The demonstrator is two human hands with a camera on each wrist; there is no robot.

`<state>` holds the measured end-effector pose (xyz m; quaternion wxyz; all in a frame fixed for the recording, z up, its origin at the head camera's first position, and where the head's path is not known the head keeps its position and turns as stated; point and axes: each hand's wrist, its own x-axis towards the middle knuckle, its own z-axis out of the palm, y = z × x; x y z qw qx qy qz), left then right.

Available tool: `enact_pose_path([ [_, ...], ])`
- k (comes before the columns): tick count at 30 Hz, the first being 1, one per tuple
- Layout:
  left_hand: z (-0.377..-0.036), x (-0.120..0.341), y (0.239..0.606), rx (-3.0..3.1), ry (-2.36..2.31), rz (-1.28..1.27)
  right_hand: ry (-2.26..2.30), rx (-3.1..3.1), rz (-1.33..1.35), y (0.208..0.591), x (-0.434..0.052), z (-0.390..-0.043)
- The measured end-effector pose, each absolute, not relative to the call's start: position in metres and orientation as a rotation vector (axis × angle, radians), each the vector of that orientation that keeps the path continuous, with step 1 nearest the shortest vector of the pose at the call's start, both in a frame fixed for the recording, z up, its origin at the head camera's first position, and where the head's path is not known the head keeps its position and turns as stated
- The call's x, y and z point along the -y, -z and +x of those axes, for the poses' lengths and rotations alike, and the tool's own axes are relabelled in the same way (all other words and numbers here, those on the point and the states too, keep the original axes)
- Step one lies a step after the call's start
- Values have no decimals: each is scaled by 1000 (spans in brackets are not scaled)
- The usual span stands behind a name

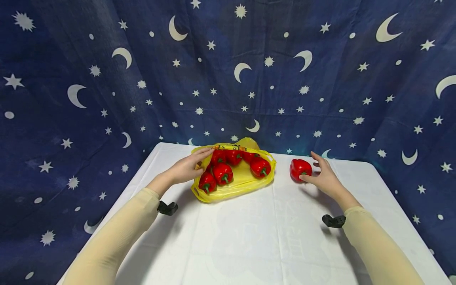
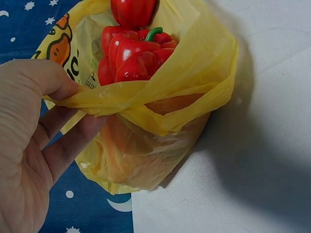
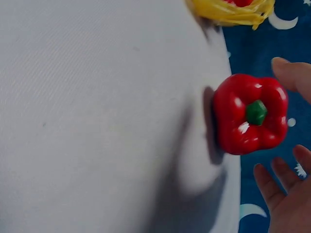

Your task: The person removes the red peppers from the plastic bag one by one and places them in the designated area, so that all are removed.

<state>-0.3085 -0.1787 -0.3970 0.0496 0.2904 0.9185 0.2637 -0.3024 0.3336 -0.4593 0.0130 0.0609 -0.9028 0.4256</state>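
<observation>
A yellow plastic bag [image 1: 246, 184] lies on the table with its mouth spread, several red bell peppers [image 1: 223, 173] with green stems inside. At its left edge my left hand [image 1: 189, 166] pinches the rim; the left wrist view shows thumb and fingers [image 2: 80, 131] on either side of the yellow film. Apart from the bag, to the right, a single red bell pepper [image 1: 300, 170] rests on the cloth. My right hand [image 1: 325, 178] is spread around its right side, thumb and fingers apart. In the right wrist view a gap shows between the pepper [image 3: 250, 114] and the fingers [image 3: 269, 187].
A white cloth covers the table [image 1: 242, 245]. Behind it hangs a dark blue curtain [image 1: 221, 71] with moons and stars, close to the bag and the table's far edge. Black wrist devices [image 1: 167, 208] sit at both cuffs.
</observation>
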Motion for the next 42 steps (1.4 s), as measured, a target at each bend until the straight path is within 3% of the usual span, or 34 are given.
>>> enact_pose_path([
  [17,-307,179,396,-2808,-797,889,-1416,2560,379,411,-272,-281],
  [30,-308,179,397,-2817,-778,884,-1510,2506,679,401,-214,-273],
  [42,-306,179,394,-2819,-770,875,-1571,2704,845,417,-170,-284],
])
